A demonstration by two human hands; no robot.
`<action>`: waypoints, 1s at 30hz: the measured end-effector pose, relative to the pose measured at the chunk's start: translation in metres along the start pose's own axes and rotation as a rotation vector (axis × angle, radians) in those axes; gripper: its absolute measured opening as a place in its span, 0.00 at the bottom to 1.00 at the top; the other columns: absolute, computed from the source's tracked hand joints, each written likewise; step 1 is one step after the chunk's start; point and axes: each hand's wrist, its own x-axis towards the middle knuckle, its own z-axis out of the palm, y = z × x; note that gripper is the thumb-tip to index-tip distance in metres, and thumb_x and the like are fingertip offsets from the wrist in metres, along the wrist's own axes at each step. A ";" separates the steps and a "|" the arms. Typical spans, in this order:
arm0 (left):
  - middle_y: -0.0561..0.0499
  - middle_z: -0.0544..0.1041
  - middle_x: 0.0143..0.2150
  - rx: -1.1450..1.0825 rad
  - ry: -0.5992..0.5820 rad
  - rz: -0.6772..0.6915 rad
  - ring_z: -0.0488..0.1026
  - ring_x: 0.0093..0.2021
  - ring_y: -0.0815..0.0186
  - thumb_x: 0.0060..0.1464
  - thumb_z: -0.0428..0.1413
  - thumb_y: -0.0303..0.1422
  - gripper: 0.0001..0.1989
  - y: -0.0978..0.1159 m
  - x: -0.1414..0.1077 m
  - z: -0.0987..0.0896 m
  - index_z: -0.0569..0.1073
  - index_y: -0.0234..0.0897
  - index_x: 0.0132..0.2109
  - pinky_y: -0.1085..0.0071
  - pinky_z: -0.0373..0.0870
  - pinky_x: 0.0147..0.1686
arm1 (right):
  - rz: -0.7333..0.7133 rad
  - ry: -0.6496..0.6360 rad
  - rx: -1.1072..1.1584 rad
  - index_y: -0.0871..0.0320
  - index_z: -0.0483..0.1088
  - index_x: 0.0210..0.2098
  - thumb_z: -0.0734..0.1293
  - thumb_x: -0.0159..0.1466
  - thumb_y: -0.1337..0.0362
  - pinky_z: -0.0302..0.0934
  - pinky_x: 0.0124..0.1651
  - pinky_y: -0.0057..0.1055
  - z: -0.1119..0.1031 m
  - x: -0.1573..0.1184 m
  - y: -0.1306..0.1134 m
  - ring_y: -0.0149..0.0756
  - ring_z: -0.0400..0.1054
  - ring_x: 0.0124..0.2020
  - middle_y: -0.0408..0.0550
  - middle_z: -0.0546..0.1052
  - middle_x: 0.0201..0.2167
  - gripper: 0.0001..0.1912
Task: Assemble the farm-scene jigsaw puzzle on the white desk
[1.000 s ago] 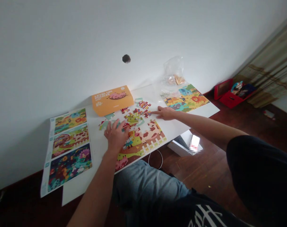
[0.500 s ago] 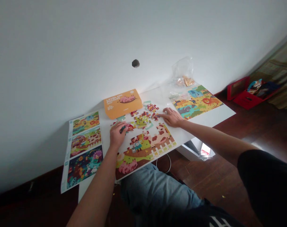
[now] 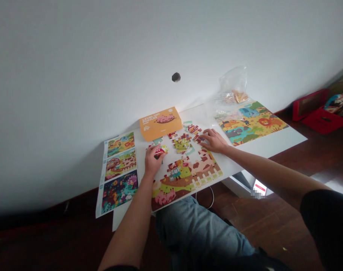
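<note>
As our left hand clamps a barn piece, nine o'clock | right hand quits pointing, fingers apart, three o'clock

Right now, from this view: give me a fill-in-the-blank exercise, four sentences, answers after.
The orange box reads "LEVEL UP! ____".
The printed sheet shows ____ pictures.
The farm puzzle has a white ____ at its lower right.
The hand nearer the lion puzzle is the person's ____ one.

Missing words: PUZZLES; three; fence; right
</note>
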 end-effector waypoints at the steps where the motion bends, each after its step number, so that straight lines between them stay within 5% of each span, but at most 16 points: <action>1: 0.44 0.75 0.49 -0.074 0.074 -0.060 0.72 0.51 0.57 0.53 0.58 0.39 0.23 -0.003 -0.001 -0.001 0.74 0.36 0.55 0.60 0.69 0.54 | -0.002 0.008 -0.001 0.52 0.71 0.56 0.61 0.66 0.48 0.58 0.56 0.45 0.000 0.000 0.000 0.48 0.61 0.51 0.55 0.66 0.53 0.24; 4: 0.41 0.76 0.50 -0.227 0.323 -0.243 0.75 0.46 0.59 0.55 0.56 0.39 0.24 -0.013 -0.001 -0.004 0.72 0.32 0.56 0.62 0.73 0.48 | 0.000 0.018 0.001 0.52 0.71 0.56 0.61 0.66 0.48 0.58 0.55 0.45 0.002 0.000 0.001 0.48 0.61 0.51 0.55 0.67 0.53 0.24; 7: 0.38 0.74 0.53 -0.221 0.398 -0.292 0.75 0.47 0.59 0.58 0.52 0.38 0.26 -0.022 -0.001 -0.006 0.67 0.29 0.60 0.62 0.74 0.46 | 0.004 0.025 0.003 0.51 0.71 0.55 0.61 0.66 0.48 0.58 0.55 0.45 0.002 -0.001 0.001 0.49 0.61 0.51 0.55 0.67 0.52 0.23; 14: 0.43 0.71 0.60 -0.104 0.168 -0.115 0.65 0.62 0.55 0.54 0.57 0.38 0.18 -0.005 0.002 -0.004 0.77 0.39 0.51 0.55 0.61 0.62 | -0.002 0.024 0.002 0.54 0.71 0.55 0.61 0.66 0.49 0.58 0.55 0.45 0.000 -0.002 0.000 0.49 0.61 0.51 0.56 0.67 0.52 0.24; 19: 0.50 0.68 0.64 0.237 -0.098 0.064 0.52 0.69 0.49 0.57 0.56 0.36 0.15 0.020 -0.001 -0.003 0.78 0.48 0.51 0.42 0.46 0.64 | -0.017 0.028 0.008 0.53 0.72 0.55 0.60 0.67 0.49 0.58 0.56 0.45 0.001 -0.001 0.001 0.49 0.61 0.50 0.56 0.67 0.51 0.24; 23: 0.50 0.76 0.57 0.298 -0.147 0.148 0.58 0.66 0.52 0.60 0.54 0.40 0.15 0.040 0.000 0.005 0.76 0.48 0.52 0.46 0.43 0.65 | -0.029 0.029 0.030 0.52 0.73 0.54 0.60 0.67 0.50 0.59 0.55 0.45 0.001 -0.001 0.001 0.48 0.62 0.49 0.56 0.67 0.51 0.22; 30: 0.48 0.73 0.58 0.284 -0.372 0.275 0.62 0.61 0.52 0.55 0.59 0.41 0.25 0.075 0.017 0.025 0.70 0.51 0.61 0.46 0.40 0.65 | -0.007 0.022 0.027 0.50 0.73 0.54 0.61 0.67 0.51 0.58 0.54 0.44 0.000 0.000 0.002 0.47 0.63 0.49 0.55 0.68 0.51 0.20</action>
